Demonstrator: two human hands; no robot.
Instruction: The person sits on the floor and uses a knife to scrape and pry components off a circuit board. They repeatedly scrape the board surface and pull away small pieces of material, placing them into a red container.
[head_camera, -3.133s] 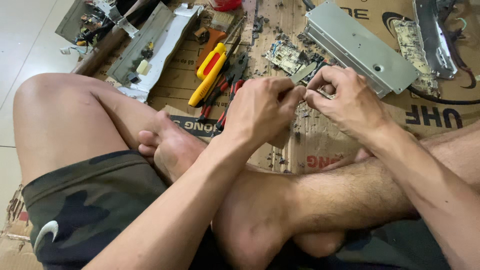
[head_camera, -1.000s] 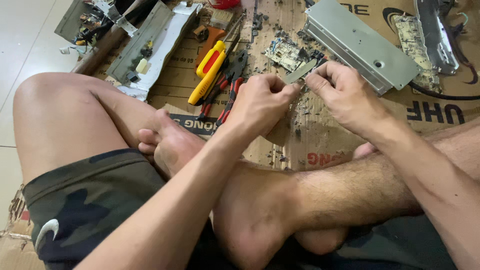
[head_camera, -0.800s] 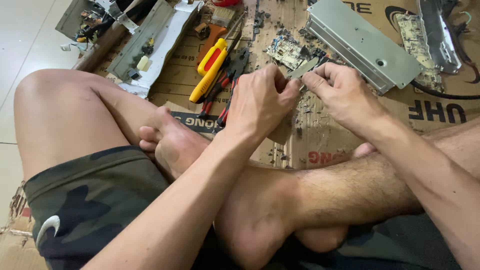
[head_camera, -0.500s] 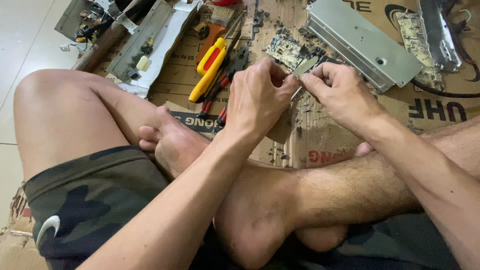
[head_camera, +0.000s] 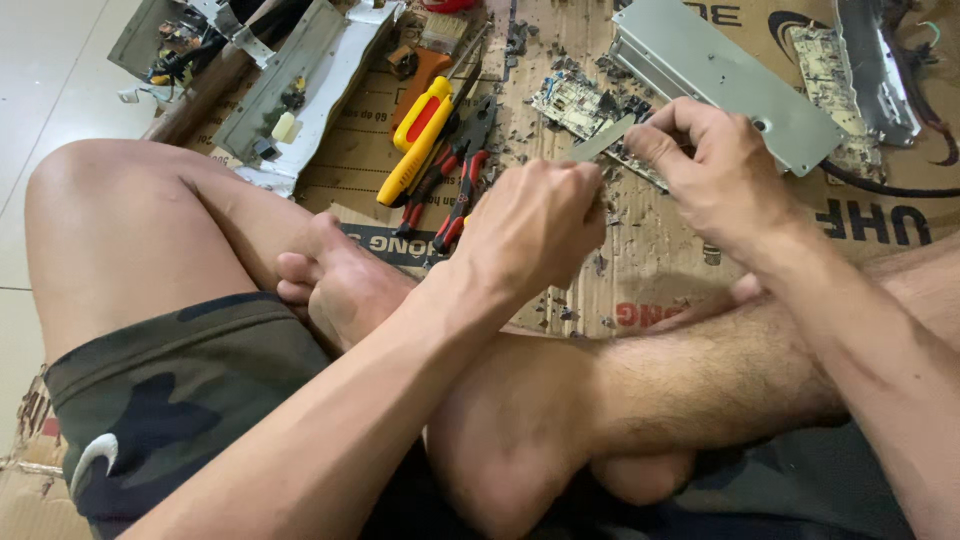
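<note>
I sit cross-legged on cardboard (head_camera: 650, 270), both hands raised above my shins. My left hand (head_camera: 535, 225) is curled into a fist around the lower end of a thin grey metal strip (head_camera: 603, 138). My right hand (head_camera: 710, 170) pinches the strip's upper end between thumb and fingertips. The strip slants up to the right, and its lower part is hidden inside my left fist. Both hands hover over a patch of cardboard littered with small dark fragments.
A yellow-handled tool (head_camera: 420, 140) and red-handled pliers (head_camera: 455, 190) lie just beyond my left hand. A stripped circuit board (head_camera: 575, 100) and a grey metal cover (head_camera: 720, 75) lie behind the hands. A metal chassis (head_camera: 300, 90) sits at upper left, another board (head_camera: 835, 80) at upper right.
Both hands stayed together on the strip, shifting slightly up and to the right. The strip now pokes out between them, tilted up to the right.
</note>
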